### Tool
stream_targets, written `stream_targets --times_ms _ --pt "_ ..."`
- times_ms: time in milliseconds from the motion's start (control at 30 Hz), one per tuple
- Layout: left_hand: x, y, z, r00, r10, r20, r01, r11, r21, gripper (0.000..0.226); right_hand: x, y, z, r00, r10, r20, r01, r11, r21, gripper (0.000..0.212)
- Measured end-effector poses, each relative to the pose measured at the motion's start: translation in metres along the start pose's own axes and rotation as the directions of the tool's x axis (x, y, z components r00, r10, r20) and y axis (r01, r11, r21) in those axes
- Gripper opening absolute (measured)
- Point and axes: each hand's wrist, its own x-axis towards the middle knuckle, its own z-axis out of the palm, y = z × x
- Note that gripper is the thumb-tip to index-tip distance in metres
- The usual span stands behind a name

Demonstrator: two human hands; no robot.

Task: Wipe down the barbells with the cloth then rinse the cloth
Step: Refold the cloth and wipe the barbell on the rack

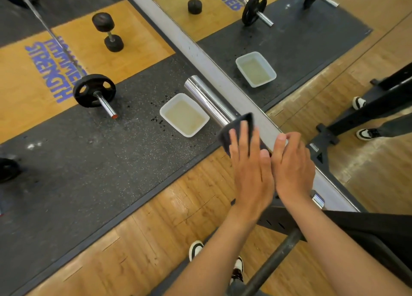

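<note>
A barbell lies along the foot of a wall mirror, its chrome sleeve (208,100) pointing up-left. A dark cloth (231,129) is draped over the bar where the sleeve ends. My left hand (249,166) presses flat on the cloth with straight fingers. Right beside it, my right hand (291,164) sits over the bar with its fingers curled down around it; the bar beneath both hands is hidden. A white tub of cloudy water (166,112) stands on the black mat just left of the sleeve, with dark drops around it.
A second barbell with a black plate (94,90) lies on the mat at left, and a dumbbell (108,32) stands behind it. The mirror's silver frame (200,57) runs diagonally. A black rack base (278,224) and a dark tube (274,260) are near my feet.
</note>
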Motion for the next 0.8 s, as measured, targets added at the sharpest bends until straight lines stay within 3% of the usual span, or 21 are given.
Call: stream_targets --times_ms 67,167,333,400,467,533,567,600,700,767,800 --pt "0.017 -0.015 -0.014 0.974 0.189 0.125 -0.215 0.943 0.253 0.054 0.001 0.001 0.001 1.000 0.009 0.003 -0.009 1.000 -0.001 0.057" --pt "0.067 -0.041 -0.048 0.893 0.355 0.275 -0.446 0.777 0.445 0.046 0.001 0.004 0.000 1.000 0.010 0.011 -0.010 1.000 0.023 0.051" --pt "0.161 -0.058 -0.090 0.976 0.217 -0.021 -0.179 0.855 0.487 0.040 0.000 0.004 0.000 1.000 -0.006 0.023 0.005 0.999 0.035 0.048" --pt "0.147 -0.048 -0.078 0.972 0.234 0.014 -0.214 0.861 0.461 0.038 0.001 0.003 0.000 1.000 -0.010 0.028 0.009 0.999 0.037 0.049" --pt "0.105 -0.043 -0.063 0.886 0.406 0.222 -0.463 0.775 0.431 0.036 0.002 0.003 -0.001 0.999 -0.012 0.032 0.010 0.999 0.041 0.049" --pt "0.093 -0.046 -0.071 0.728 0.509 0.459 -0.678 0.633 0.374 0.036 0.001 0.002 -0.001 0.999 -0.009 0.041 0.007 0.999 0.041 0.049" --pt "0.111 -0.052 -0.079 0.674 0.534 0.510 -0.732 0.572 0.369 0.035 0.001 0.003 0.000 0.999 -0.006 0.049 0.004 0.999 0.041 0.048" --pt "0.134 -0.058 -0.087 0.692 0.522 0.498 -0.719 0.554 0.418 0.036 0.000 0.003 0.000 0.998 -0.004 0.058 0.001 0.999 0.042 0.048" --pt "0.196 -0.056 -0.121 0.889 0.390 0.239 -0.451 0.664 0.596 0.041 0.002 0.005 -0.001 0.998 0.000 0.060 -0.003 0.999 0.053 0.050" --pt "0.183 -0.051 -0.110 0.932 0.340 0.127 -0.344 0.719 0.604 0.043 0.002 0.005 -0.001 0.998 -0.013 0.060 0.010 0.999 0.048 0.050" --pt "0.162 -0.048 -0.095 0.920 0.361 0.154 -0.381 0.728 0.570 0.044 0.002 0.004 -0.001 0.998 -0.017 0.064 0.014 0.999 0.045 0.051"
